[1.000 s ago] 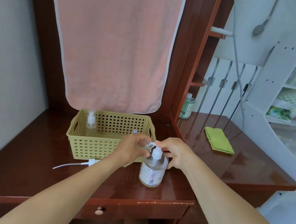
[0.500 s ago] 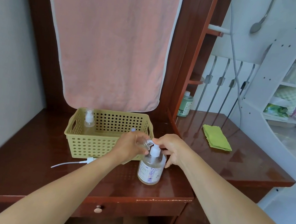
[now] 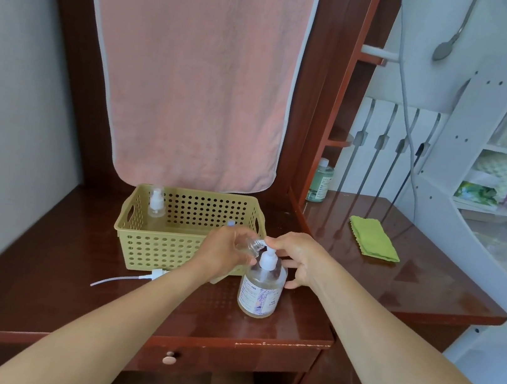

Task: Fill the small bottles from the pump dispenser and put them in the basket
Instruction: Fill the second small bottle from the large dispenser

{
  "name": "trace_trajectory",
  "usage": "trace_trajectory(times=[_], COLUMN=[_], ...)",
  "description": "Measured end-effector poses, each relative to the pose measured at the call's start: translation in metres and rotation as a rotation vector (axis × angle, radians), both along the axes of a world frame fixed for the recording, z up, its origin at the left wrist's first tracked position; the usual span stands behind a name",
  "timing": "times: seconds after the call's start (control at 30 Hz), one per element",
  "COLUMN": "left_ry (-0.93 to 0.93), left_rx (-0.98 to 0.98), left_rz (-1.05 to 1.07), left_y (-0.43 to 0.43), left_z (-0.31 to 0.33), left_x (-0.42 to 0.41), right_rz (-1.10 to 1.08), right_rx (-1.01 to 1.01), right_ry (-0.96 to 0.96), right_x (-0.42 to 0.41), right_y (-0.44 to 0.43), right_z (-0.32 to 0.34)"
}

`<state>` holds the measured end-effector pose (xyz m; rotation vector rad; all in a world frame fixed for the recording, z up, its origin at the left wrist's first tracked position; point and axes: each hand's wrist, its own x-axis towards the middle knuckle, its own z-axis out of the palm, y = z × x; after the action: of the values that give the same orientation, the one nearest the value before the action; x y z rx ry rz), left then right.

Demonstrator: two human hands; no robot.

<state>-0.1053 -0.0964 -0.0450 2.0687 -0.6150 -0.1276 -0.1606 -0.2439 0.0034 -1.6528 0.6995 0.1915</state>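
A clear pump dispenser [image 3: 261,286] with a white pump head stands near the desk's front edge. My left hand [image 3: 225,253] grips a small clear bottle [image 3: 252,246], tilted with its mouth at the pump's spout. Fingers of my right hand [image 3: 296,257] rest on top of the pump head, the other fingers loosely curled beside it. Behind them stands a yellow-green perforated basket [image 3: 164,254], with one small spray bottle [image 3: 156,205] upright in its back left corner.
A loose white spray cap with its tube [image 3: 134,277] lies on the desk in front of the basket. A pink towel [image 3: 195,68] hangs behind. A green cloth [image 3: 373,237] and a green bottle [image 3: 320,180] sit on the right desk part. Shelves stand at far right.
Both hands stay at the pump. The small bottle keeps its place at the spout, and only the camera view has shifted slightly.
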Motion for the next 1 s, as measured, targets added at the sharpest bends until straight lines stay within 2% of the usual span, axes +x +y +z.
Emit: trace_trajectory(times=[0.1,0.33,0.6,0.83,1.0], left_ry=[0.014,-0.029,-0.006,-0.013,-0.018], left_rx=[-0.036,0.018,-0.051,-0.021,-0.043], left_rz=[0.017,-0.003,0.004,-0.020,-0.003], left_y=[-0.001,-0.002,-0.002,-0.001,0.001], left_z=[0.004,-0.002,0.006,0.001,0.004], left_x=[-0.001,-0.001,-0.003,-0.006,-0.006], right_rz=[0.061,-0.022,0.046,0.012,0.066], right_rx=[-0.001,0.026,0.040,0.003,0.044], right_ry=[0.047,-0.001,0.037,0.014,0.031], right_x=[0.000,0.006,-0.005,0.001,-0.004], right_y=[-0.007,-0.001,-0.009,0.000,-0.010], right_z=[0.007,-0.007,0.004,-0.004,0.002])
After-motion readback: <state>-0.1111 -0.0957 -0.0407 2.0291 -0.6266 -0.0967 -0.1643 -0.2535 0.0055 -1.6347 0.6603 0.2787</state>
